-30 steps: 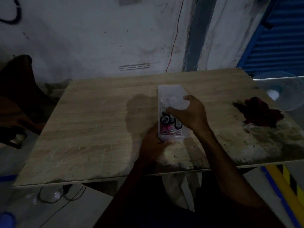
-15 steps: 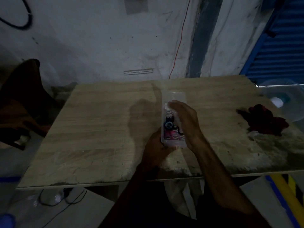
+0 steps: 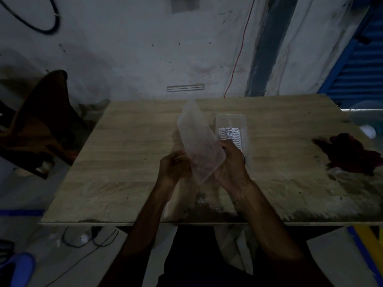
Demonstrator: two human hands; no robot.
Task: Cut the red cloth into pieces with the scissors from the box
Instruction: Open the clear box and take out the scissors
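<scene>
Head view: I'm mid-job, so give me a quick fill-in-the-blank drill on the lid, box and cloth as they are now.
1. The clear lid, off the box, is held tilted by ____ hands.
2. The box rests on the ____, just beyond the right hand.
3. The red cloth lies at the table's ____ edge, well away from the left hand.
Missing words: both; table; right.
</scene>
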